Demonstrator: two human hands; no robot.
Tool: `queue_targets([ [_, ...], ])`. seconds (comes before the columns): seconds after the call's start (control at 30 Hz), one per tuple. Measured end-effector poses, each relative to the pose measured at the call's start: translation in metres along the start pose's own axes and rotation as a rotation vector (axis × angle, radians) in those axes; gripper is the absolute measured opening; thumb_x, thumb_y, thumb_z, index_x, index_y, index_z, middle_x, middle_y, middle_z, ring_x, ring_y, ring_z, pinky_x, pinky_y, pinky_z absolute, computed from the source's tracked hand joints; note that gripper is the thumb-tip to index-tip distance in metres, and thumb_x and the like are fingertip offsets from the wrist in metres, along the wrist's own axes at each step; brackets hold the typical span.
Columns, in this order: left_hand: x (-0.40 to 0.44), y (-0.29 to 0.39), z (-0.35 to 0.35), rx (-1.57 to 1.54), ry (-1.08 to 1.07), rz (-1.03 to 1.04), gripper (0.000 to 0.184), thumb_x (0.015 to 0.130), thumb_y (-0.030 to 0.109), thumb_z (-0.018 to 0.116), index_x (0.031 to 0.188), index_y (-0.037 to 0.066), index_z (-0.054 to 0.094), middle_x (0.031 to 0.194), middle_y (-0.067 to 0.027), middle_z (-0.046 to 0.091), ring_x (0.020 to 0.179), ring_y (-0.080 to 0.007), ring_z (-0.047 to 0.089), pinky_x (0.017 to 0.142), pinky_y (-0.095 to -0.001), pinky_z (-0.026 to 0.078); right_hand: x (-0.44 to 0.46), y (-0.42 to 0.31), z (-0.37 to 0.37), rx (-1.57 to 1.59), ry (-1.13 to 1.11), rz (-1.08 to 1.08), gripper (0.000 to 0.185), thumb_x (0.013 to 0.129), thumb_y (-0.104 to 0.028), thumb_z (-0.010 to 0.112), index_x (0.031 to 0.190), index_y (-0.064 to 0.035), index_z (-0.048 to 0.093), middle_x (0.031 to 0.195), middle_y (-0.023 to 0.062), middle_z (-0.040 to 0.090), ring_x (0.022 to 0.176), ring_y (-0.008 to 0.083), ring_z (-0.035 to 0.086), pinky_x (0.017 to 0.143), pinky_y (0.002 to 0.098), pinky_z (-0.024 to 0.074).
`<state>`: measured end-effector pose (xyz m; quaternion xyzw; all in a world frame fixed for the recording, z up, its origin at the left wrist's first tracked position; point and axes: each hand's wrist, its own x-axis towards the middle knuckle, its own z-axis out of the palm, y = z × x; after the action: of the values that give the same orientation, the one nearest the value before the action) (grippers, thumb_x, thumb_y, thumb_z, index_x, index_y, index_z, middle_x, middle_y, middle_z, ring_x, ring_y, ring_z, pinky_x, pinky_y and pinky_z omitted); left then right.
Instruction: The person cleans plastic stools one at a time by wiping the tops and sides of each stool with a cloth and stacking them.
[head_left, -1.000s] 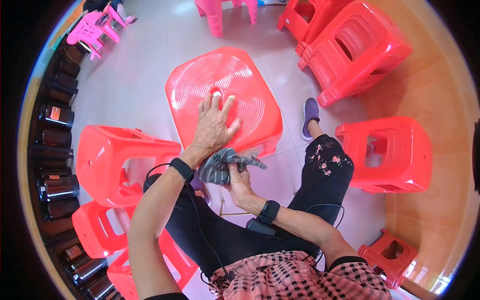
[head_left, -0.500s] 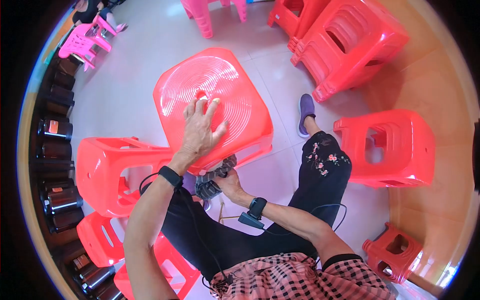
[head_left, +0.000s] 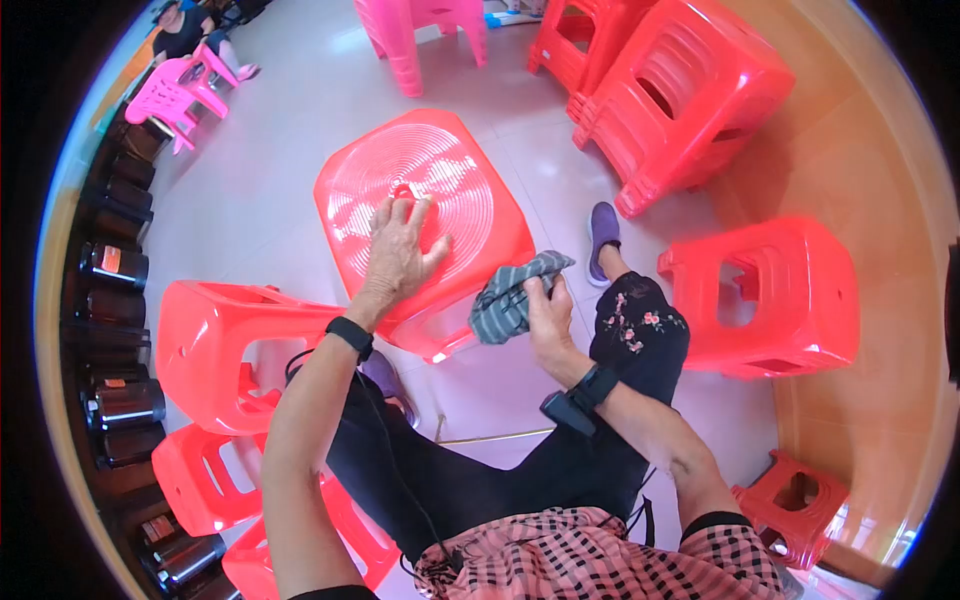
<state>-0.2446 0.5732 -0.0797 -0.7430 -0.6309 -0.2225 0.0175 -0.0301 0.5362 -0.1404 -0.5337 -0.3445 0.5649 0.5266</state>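
Note:
A red plastic stool [head_left: 465, 210] with a ringed, square top stands upright between my knees. My left hand [head_left: 398, 255] rests on its seat, fingers spread near the small hole in the centre and holding nothing. A grey striped cloth [head_left: 505, 300] is bunched in my right hand [head_left: 550, 315], the thumb pressed over it. That hand is beside the stool's near right corner, and the cloth hangs close to the edge; whether it touches the plastic I cannot tell.
Red stools lie on their sides at left [head_left: 215, 350] and right [head_left: 800, 295]. Stacked red stools [head_left: 690, 90] stand at upper right. A pink stool [head_left: 425, 25] is at the top. Dark canisters [head_left: 125, 400] line the left wall. A person [head_left: 182, 35] sits near a pink chair [head_left: 165, 95].
My right hand has moved the cloth from the stool's near left side, low down, up and rightward to its right corner. My left hand has stayed on the seat.

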Motion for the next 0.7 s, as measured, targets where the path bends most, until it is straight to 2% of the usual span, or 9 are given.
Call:
queue_targets([
  [0.07,0.001,0.0,0.002,0.032,0.012,0.01,0.061,0.08,0.038,0.06,0.129,0.004,0.046,0.116,-0.0211,0.047,0.12,-0.0426,0.037,0.102,-0.0513,0.031,-0.016,-0.006,0.02,-0.127,-0.087,-0.245,0.034,0.082,-0.016,0.062,0.109,-0.0015,0.048,0.099,0.0066,0.054,0.093,0.0185,0.052,0.085,0.035,0.0433],
  [0.17,0.003,0.0,0.003,0.055,0.015,0.025,0.061,0.08,0.038,0.06,0.128,0.003,0.046,0.116,-0.0213,0.047,0.12,-0.0422,0.038,0.102,-0.0512,0.03,-0.045,-0.01,0.048,-0.211,-0.206,-0.315,0.037,0.08,-0.016,0.063,0.111,-0.0013,0.047,0.098,0.0101,0.055,0.093,0.0216,0.053,0.086,0.0357,0.0436],
  [0.33,0.005,0.002,0.001,0.058,-0.004,0.014,0.062,0.08,0.038,0.06,0.129,0.003,0.046,0.117,-0.0212,0.046,0.119,-0.0407,0.038,0.101,-0.0508,0.03,-0.08,0.012,0.077,-0.46,-0.47,-0.231,0.049,0.078,-0.023,0.066,0.116,-0.0022,0.044,0.101,0.0215,0.055,0.094,0.0378,0.058,0.082,0.0429,0.0464],
  [0.43,0.005,0.0,0.001,0.059,0.0,0.018,0.062,0.08,0.038,0.06,0.129,0.003,0.046,0.118,-0.0214,0.046,0.119,-0.0406,0.037,0.102,-0.0504,0.03,-0.087,0.045,0.085,-0.628,-0.618,-0.245,0.055,0.077,-0.028,0.067,0.119,-0.0019,0.042,0.103,0.0245,0.055,0.095,0.0421,0.057,0.081,0.0464,0.0467],
  [0.5,0.007,0.0,0.002,0.05,0.005,0.008,0.062,0.08,0.038,0.06,0.13,0.003,0.046,0.118,-0.0218,0.046,0.119,-0.0408,0.037,0.103,-0.0505,0.029,-0.088,0.07,0.086,-0.667,-0.621,-0.232,0.056,0.077,-0.03,0.068,0.119,-0.0011,0.043,0.104,0.025,0.055,0.092,0.0419,0.058,0.079,0.0475,0.0475],
  [0.57,0.009,-0.002,0.004,0.044,0.001,0.015,0.062,0.08,0.038,0.06,0.129,0.003,0.046,0.118,-0.0219,0.046,0.12,-0.041,0.037,0.103,-0.0507,0.029,-0.083,0.093,0.08,-0.742,-0.675,-0.252,0.046,0.077,-0.024,0.068,0.112,-0.0011,0.048,0.093,0.0215,0.059,0.085,0.0385,0.06,0.075,0.0461,0.0479],
  [0.63,0.011,-0.003,0.003,0.047,-0.002,0.022,0.062,0.08,0.038,0.06,0.129,0.004,0.047,0.119,-0.022,0.045,0.12,-0.0412,0.037,0.103,-0.0508,0.029,-0.063,0.142,0.069,-0.806,-0.759,-0.188,0.05,0.077,-0.028,0.067,0.113,0.0005,0.049,0.097,0.0233,0.061,0.088,0.0388,0.061,0.075,0.047,0.0489],
  [0.67,0.011,-0.002,0.003,0.033,-0.012,0.019,0.061,0.08,0.036,0.062,0.129,0.004,0.046,0.12,-0.0206,0.046,0.12,-0.0408,0.037,0.103,-0.051,0.029,-0.049,0.168,0.065,-0.932,-0.766,0.035,0.049,0.076,-0.031,0.066,0.111,0.0004,0.052,0.096,0.0237,0.062,0.089,0.0393,0.061,0.075,0.0471,0.0494],
  [0.7,0.012,-0.003,0.002,0.022,-0.021,0.017,0.061,0.079,0.035,0.063,0.129,0.005,0.045,0.12,-0.0192,0.046,0.119,-0.0405,0.037,0.103,-0.0512,0.028,-0.038,0.186,0.058,-0.95,-0.692,0.129,0.047,0.075,-0.032,0.064,0.108,0.0,0.055,0.094,0.0238,0.063,0.09,0.0396,0.062,0.076,0.047,0.0497],
])
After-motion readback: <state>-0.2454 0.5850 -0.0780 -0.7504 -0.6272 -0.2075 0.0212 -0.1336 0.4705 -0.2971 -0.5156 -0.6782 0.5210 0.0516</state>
